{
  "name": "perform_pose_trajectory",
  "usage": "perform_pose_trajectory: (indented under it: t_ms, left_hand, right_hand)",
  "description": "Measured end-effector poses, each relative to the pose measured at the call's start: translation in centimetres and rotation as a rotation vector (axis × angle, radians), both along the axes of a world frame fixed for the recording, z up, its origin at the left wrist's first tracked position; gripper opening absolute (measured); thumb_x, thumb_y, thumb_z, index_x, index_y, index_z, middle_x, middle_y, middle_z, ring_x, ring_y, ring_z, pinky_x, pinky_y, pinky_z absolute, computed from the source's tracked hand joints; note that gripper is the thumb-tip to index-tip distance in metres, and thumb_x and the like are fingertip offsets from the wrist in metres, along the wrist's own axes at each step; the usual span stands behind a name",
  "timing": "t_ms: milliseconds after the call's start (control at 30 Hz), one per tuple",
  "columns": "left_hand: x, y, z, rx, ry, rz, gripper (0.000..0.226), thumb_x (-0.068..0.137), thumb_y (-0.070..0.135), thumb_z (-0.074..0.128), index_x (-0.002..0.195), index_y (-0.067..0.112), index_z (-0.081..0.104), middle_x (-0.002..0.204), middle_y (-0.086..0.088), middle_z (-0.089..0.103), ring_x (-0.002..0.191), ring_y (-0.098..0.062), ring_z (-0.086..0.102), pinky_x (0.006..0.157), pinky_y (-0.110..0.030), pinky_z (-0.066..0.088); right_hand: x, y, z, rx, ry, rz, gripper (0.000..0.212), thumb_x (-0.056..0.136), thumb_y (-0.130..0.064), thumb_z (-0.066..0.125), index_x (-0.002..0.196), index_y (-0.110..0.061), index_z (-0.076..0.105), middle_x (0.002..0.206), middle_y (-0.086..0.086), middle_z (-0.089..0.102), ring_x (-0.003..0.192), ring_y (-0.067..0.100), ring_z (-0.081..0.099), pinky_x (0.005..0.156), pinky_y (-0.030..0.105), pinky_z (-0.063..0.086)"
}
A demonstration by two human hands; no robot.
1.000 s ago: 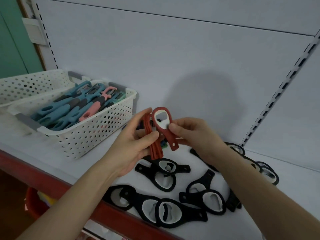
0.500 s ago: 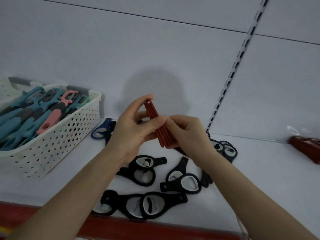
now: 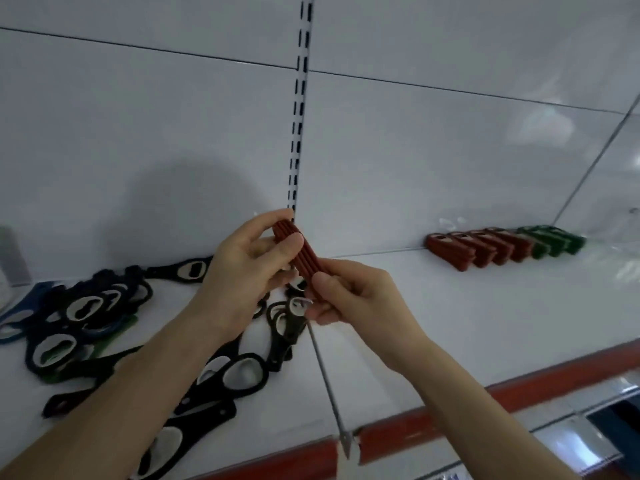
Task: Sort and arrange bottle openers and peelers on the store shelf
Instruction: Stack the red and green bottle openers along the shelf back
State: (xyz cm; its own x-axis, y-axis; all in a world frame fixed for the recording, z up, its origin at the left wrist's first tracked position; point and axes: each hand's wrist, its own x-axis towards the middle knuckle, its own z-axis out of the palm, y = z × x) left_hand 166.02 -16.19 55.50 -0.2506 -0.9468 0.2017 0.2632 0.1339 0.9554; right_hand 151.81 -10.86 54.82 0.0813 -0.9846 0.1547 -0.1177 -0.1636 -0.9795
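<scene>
The shelf (image 3: 450, 323) ran beneath both hands; loose black bottle openers (image 3: 86, 306) lay below and left. The sorted red row (image 3: 478, 249) sat well right, nearer the right hand (image 3: 356, 296). It and the left hand (image 3: 242, 271) pinched the red opener stack (image 3: 301, 254), long axis slanting up-left.

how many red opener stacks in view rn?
5. Four stand in a row by the back wall at right, just left of the green stacks; one stack is held by the left hand and right hand. Blur may hide more.
</scene>
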Motion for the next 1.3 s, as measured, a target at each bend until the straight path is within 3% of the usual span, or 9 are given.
perform_pose_trajectory:
  t_ms: [200, 400, 533, 700, 800, 933, 1067, 1133, 1300]
  left_hand:
    - [-8.8, -0.4, -0.5, 0.08, 0.049, -0.103, 0.046, 0.066, 0.019, 0.064, 0.112, 0.021, 0.062, 0.084, -0.015, 0.068, 0.084, -0.023, 0.069, 0.08, -0.028, 0.056]
    - [-18.5, -1.1, -1.0, 0.14, 0.062, -0.104, 0.025, 0.081, 0.01, 0.062, 0.105, 0.015, 0.062, 0.088, -0.018, 0.066, 0.087, -0.027, 0.065, 0.084, -0.034, 0.055]
    - [-22.4, -1.2, -1.5, 0.152, 0.067, -0.076, 0.038, 0.069, 0.017, 0.066, 0.107, 0.015, 0.062, 0.085, -0.017, 0.065, 0.087, -0.028, 0.065, 0.085, -0.037, 0.054]
    - [-25.0, -1.5, -2.4, 0.163, 0.069, -0.045, 0.018, 0.085, 0.006, 0.057, 0.1, 0.013, 0.062, 0.086, -0.018, 0.064, 0.087, -0.03, 0.063, 0.083, -0.038, 0.055]
    - [-25.7, -1.8, -2.6, 0.192, 0.088, -0.034, 0.016, 0.086, 0.006, 0.056, 0.099, 0.013, 0.062, 0.088, -0.017, 0.064, 0.09, -0.031, 0.063, 0.084, -0.038, 0.055]
    - [-26.4, -2.3, -2.7, 0.2, 0.127, -0.047, 0.017, 0.084, 0.009, 0.056, 0.1, 0.012, 0.06, 0.087, -0.017, 0.063, 0.091, -0.032, 0.062, 0.084, -0.038, 0.055]
    - [-26.9, -2.4, -2.9, 0.197, 0.171, -0.086, 0.018, 0.084, 0.008, 0.054, 0.102, 0.01, 0.058, 0.085, -0.017, 0.063, 0.09, -0.03, 0.063, 0.083, -0.037, 0.055]
    - [-26.9, -2.6, -3.0, 0.197, 0.171, -0.114, 0.019, 0.084, 0.009, 0.054, 0.103, 0.009, 0.058, 0.087, -0.018, 0.064, 0.091, -0.03, 0.063, 0.085, -0.038, 0.054]
    - [-26.2, -3.6, -3.7, 0.179, -0.019, -0.15, 0.015, 0.089, 0.014, 0.054, 0.103, 0.014, 0.06, 0.099, -0.012, 0.062, 0.094, -0.021, 0.063, 0.088, -0.031, 0.053]
  right_hand:
    - [-8.7, 1.1, 0.2, 0.034, 0.079, -0.081, 0.022, 0.093, -0.01, 0.051, 0.092, -0.026, 0.065, 0.074, 0.001, 0.062, 0.059, 0.008, 0.063, 0.057, 0.017, 0.05]
    - [-17.9, 0.6, -0.1, 0.059, 0.174, -0.136, 0.019, 0.094, -0.012, 0.048, 0.097, -0.021, 0.065, 0.075, 0.0, 0.06, 0.057, 0.006, 0.062, 0.057, 0.017, 0.05]
    - [-21.6, 0.0, -0.9, 0.049, 0.235, -0.149, 0.019, 0.094, -0.012, 0.046, 0.1, -0.013, 0.064, 0.074, -0.001, 0.058, 0.057, 0.004, 0.061, 0.058, 0.018, 0.051]
    - [-24.1, -0.3, -1.5, 0.034, 0.277, -0.156, 0.021, 0.094, -0.016, 0.047, 0.102, -0.006, 0.063, 0.082, 0.001, 0.063, 0.068, 0.006, 0.066, 0.068, 0.025, 0.055]
    - [-24.8, -0.2, -2.0, 0.025, 0.186, -0.211, 0.016, 0.092, -0.017, 0.054, 0.106, -0.02, 0.06, 0.087, 0.001, 0.069, 0.075, 0.009, 0.068, 0.076, 0.027, 0.056]
    - [-25.4, -0.2, -2.2, -0.059, 0.073, -0.263, 0.038, 0.082, -0.008, 0.066, 0.075, -0.045, 0.068, 0.075, 0.002, 0.071, 0.075, 0.021, 0.067, 0.078, 0.035, 0.056]
    - [-25.5, -0.2, -2.1, -0.063, -0.035, -0.254, 0.036, 0.079, -0.002, 0.067, 0.077, -0.038, 0.071, 0.07, -0.003, 0.068, 0.071, 0.017, 0.064, 0.076, 0.035, 0.054]
    - [-25.4, -0.3, -2.2, -0.09, -0.036, -0.281, 0.036, 0.079, -0.002, 0.067, 0.076, -0.038, 0.072, 0.069, 0.0, 0.068, 0.072, 0.024, 0.065, 0.077, 0.038, 0.054]
    - [-25.7, -1.0, -2.7, -0.066, 0.015, -0.344, 0.045, 0.079, -0.003, 0.066, 0.063, -0.044, 0.071, 0.067, 0.004, 0.068, 0.077, 0.033, 0.065, 0.08, 0.045, 0.052]
